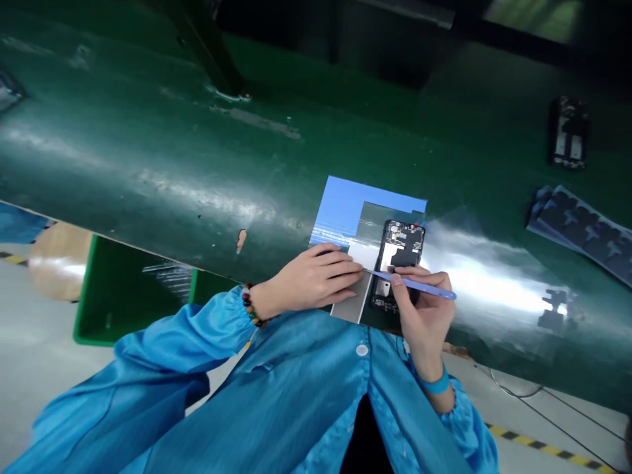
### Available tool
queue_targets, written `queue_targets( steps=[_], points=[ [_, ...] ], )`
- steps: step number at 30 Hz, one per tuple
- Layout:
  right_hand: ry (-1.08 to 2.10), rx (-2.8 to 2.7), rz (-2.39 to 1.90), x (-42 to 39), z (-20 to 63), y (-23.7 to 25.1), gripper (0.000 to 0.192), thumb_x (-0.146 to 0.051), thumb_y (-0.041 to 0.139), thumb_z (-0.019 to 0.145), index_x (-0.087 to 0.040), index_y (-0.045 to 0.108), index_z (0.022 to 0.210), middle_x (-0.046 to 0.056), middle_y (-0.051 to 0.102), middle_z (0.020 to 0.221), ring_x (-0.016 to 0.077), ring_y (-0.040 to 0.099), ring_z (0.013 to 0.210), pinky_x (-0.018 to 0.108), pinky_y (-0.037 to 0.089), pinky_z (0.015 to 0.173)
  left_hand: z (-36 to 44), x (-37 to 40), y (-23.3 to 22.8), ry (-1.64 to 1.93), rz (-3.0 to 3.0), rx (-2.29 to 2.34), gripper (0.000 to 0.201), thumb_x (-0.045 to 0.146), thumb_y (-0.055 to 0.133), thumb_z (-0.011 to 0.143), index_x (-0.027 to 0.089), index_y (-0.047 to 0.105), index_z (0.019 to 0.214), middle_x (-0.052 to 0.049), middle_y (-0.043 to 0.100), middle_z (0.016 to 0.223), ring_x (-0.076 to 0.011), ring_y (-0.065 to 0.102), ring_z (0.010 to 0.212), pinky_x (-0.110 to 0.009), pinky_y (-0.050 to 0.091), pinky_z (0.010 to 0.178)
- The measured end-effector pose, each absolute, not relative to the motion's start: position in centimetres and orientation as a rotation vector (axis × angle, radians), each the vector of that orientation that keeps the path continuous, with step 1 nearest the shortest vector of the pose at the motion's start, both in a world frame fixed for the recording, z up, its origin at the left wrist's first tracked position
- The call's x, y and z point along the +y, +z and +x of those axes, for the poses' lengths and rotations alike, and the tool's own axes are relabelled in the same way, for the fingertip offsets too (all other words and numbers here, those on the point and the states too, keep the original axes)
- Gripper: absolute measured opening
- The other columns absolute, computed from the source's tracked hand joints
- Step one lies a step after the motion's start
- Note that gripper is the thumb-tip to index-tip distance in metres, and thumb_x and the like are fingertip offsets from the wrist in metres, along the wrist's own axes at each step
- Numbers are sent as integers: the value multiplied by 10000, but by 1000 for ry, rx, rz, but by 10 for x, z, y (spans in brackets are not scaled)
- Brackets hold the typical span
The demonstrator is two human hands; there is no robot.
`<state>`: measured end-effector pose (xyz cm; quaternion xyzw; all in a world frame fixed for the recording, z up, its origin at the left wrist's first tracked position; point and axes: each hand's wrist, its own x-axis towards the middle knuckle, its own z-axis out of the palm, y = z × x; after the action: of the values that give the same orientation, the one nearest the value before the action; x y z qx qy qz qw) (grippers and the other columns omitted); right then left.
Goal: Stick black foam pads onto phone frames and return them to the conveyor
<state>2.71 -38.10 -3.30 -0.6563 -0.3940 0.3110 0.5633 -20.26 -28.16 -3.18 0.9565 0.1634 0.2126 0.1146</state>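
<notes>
An open phone (391,255) lies on the green table (276,164), just right of the middle of the frame, with its inside parts showing. The left hand (323,278) lies flat, fingers close together, on a pale strip (348,309) just left of the phone. I can't tell if its fingertips pinch anything, as the spot is small and a bit blurry. The right hand (428,313) has its thumb and fingers closed on a thin blue tool (434,290). The tool's tip points left, over the phone, and ends close to the left fingertips. The step now looks like small, careful tool work at the strip's edge. The next move seems to need a still left hand and a soft, steady touch with the tip.
</notes>
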Motion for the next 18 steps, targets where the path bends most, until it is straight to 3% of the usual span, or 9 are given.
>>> queue_targets(
  steps=[6,15,18],
  points=[
    [695,-925,-1510,-379,29,-36,311,-306,871,914,-243,567,934,32,769,966,216,771,1019,481,583,1080,-202,-282,-32,633,2826,508,272,382,626,1118,207,752,1282,-16,802,1332,-205,742,1236,-411,539,1128],
    [752,-913,-1523,-377,29,-33,300,-338,880,912,-234,599,909,41,759,956,210,773,991,407,634,944,-202,-283,-36,618,2827,494,303,369,665,1093,212,733,1343,-29,793,1348,-208,733,1249,-430,525,1136],
    [734,-901,-1506,-377,29,-33,310,-349,882,915,-239,592,908,40,759,955,211,771,999,418,625,969,-203,-282,-35,575,2843,505,340,385,628,1113,205,706,1391,-38,783,1372,-206,728,1252,-429,518,1146]
  ],
)
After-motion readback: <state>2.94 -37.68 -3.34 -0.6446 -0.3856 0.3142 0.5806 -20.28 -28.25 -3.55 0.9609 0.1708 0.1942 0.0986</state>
